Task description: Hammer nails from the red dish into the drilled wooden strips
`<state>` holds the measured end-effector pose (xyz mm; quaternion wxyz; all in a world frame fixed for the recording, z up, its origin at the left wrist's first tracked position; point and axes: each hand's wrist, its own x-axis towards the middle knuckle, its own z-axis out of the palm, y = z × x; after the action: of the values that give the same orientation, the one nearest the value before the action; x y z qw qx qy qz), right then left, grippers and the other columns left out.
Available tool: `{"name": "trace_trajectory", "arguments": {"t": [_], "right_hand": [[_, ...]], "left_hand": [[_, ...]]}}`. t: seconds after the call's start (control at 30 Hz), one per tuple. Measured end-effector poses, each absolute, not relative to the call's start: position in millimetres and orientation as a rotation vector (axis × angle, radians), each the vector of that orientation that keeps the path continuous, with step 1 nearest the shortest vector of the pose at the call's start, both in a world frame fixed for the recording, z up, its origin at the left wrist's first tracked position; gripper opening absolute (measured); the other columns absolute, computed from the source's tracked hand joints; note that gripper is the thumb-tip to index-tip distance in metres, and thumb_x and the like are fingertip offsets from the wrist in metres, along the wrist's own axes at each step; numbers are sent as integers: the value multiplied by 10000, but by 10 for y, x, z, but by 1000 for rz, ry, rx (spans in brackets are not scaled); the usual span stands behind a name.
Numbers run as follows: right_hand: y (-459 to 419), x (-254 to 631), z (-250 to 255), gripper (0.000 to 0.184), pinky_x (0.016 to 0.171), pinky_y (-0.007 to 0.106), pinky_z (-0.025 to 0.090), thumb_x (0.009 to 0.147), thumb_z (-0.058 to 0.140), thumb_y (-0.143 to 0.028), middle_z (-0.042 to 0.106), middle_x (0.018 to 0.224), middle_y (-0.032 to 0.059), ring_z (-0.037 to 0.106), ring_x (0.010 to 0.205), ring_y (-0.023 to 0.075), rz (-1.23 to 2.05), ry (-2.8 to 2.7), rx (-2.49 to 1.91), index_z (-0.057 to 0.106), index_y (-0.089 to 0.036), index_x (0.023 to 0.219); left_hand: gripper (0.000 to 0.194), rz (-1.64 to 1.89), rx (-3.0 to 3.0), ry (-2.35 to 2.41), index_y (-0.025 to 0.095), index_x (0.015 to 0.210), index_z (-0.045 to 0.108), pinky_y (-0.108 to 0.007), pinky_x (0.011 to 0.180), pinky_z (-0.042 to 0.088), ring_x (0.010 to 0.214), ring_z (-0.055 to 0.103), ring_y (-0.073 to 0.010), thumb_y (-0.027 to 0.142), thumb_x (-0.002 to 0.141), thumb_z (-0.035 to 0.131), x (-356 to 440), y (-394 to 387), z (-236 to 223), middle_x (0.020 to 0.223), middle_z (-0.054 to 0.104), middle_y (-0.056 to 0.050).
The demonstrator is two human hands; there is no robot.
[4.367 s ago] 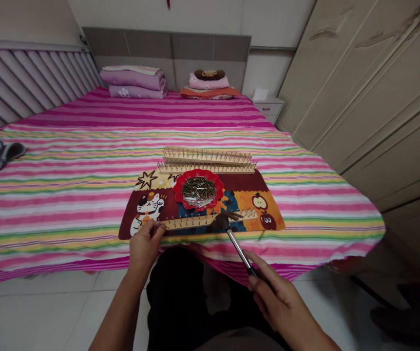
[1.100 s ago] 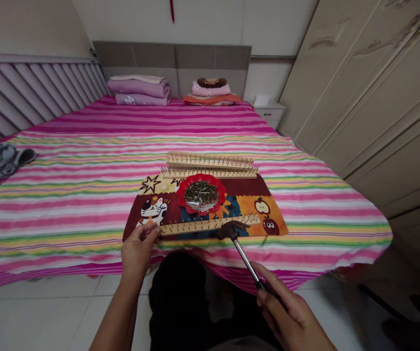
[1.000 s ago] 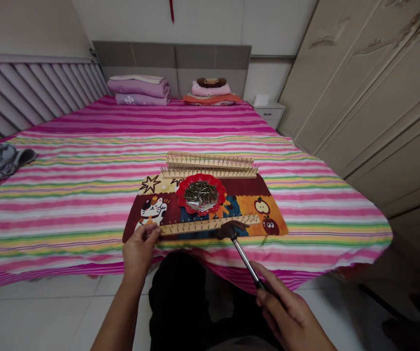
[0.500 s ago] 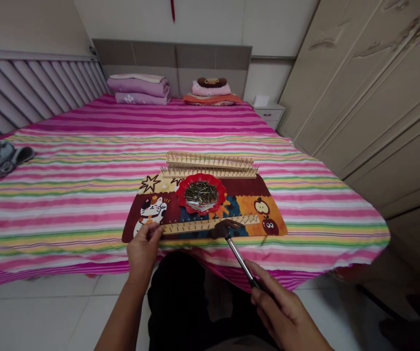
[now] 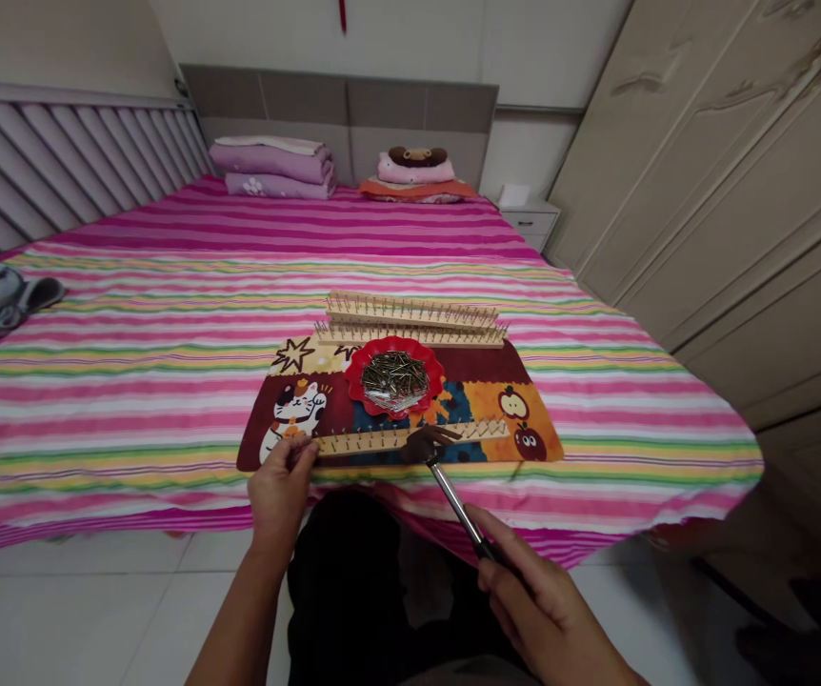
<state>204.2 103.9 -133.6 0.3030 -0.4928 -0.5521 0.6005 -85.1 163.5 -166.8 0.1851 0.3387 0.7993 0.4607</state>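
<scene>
The wooden strip on the mat is being pinched at one end by the left hand, fingers closed, apparently against shifting; the hammer is being gripped by the right hand, fingers wrapped, likely for control.

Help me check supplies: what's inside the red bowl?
The red bowl holds a heap of loose nails, paler toward the near side. The bowl's bottom is hidden beneath them.

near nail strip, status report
Left fingers holding nail strip at left end. Right fingers gripping hammer; head hiding mid-strip. Red bowl of nails just beyond.
</scene>
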Motion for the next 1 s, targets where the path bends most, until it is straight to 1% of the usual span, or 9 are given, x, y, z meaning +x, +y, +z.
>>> {"name": "trace_trajectory", "arguments": {"t": [0.17, 0.27, 0.33, 0.4, 0.5, 0.6, 0.77, 0.93, 1.0], "right_hand": [[1144, 1947, -1281, 507, 375, 168, 277, 914, 467, -407, 407, 546, -57, 341, 429, 85, 1535, -1606, -1275, 453, -262, 1399], [1241, 1801, -1199, 479, 425, 197, 386, 916, 468, -351, 475, 543, -42, 448, 455, 114, 1478, -1705, -1222, 473, -266, 1387], [1312, 1675, -1130, 453, 544, 245, 486, 915, 462, -292, 559, 580, -19, 578, 586, 160, 1431, -1777, -1163, 499, -275, 1366], [1377, 1545, -1065, 455, 747, 319, 529, 912, 444, -214, 664, 726, 8, 651, 835, 204, 1393, -1857, -1103, 505, -292, 1356], [1448, 1372, -1010, 520, 1019, 400, 413, 892, 425, -107, 674, 1151, 21, 552, 1187, 209, 1373, -1953, -1011, 479, -310, 1368], [1475, 1254, -1025, 576, 1098, 399, 331, 890, 425, -67, 568, 1353, 4, 478, 1282, 185, 1350, -1997, -931, 420, -325, 1405], [1475, 1169, -1073, 562, 1069, 417, 380, 916, 415, -92, 562, 1368, 42, 504, 1260, 201, 1248, -2081, -897, 369, -294, 1438], [1448, 1218, -1052, 553, 1088, 416, 353, 907, 425, -92, 542, 1387, 19, 471, 1288, 199, 1293, -2049, -951, 408, -315, 1412], [1422, 1299, -1048, 507, 1064, 415, 375, 923, 416, -133, 598, 1312, 21, 516, 1237, 206, 1295, -1996, -1011, 435, -320, 1394]], "left_hand": [[180, 1244, 1050, 2265, 246, 802, 674, -300, 839, 489, 864, 657, -196, 386, 709, 610, -845, 1605, -1788, 870, 731, 2], [157, 1281, 1174, 2252, 249, 795, 670, -293, 863, 474, 890, 646, -191, 366, 731, 588, -846, 1601, -1866, 912, 722, 0], [152, 1280, 1258, 2260, 245, 787, 665, -288, 847, 472, 883, 641, -190, 355, 749, 567, -849, 1607, -1895, 894, 716, -7], [144, 1265, 1352, 2269, 239, 775, 658, -282, 825, 471, 872, 635, -188, 336, 761, 553, -853, 1615, -1906, 869, 709, -16], [137, 1228, 1470, 2286, 228, 764, 644, -273, 788, 467, 834, 627, -183, 303, 777, 530, -856, 1619, -1910, 837, 691, -30], [158, 1187, 1541, 2313, 219, 761, 630, -267, 752, 459, 793, 615, -178, 298, 802, 500, -852, 1610, -1910, 803, 666, -39], [172, 1159, 1551, 2344, 217, 727, 608, -266, 733, 446, 753, 601, -177, 304, 810, 485, -847, 1593, -1922, 765, 637, -38], [166, 1196, 1527, 2302, 220, 769, 615, -267, 745, 452, 778, 604, -178, 305, 808, 478, -860, 1603, -1948, 783, 645, -37], [166, 1220, 1517, 2272, 221, 780, 622, -264, 780, 456, 823, 613, -179, 321, 802, 492, -866, 1603, -1947, 825, 663, -40]]}}
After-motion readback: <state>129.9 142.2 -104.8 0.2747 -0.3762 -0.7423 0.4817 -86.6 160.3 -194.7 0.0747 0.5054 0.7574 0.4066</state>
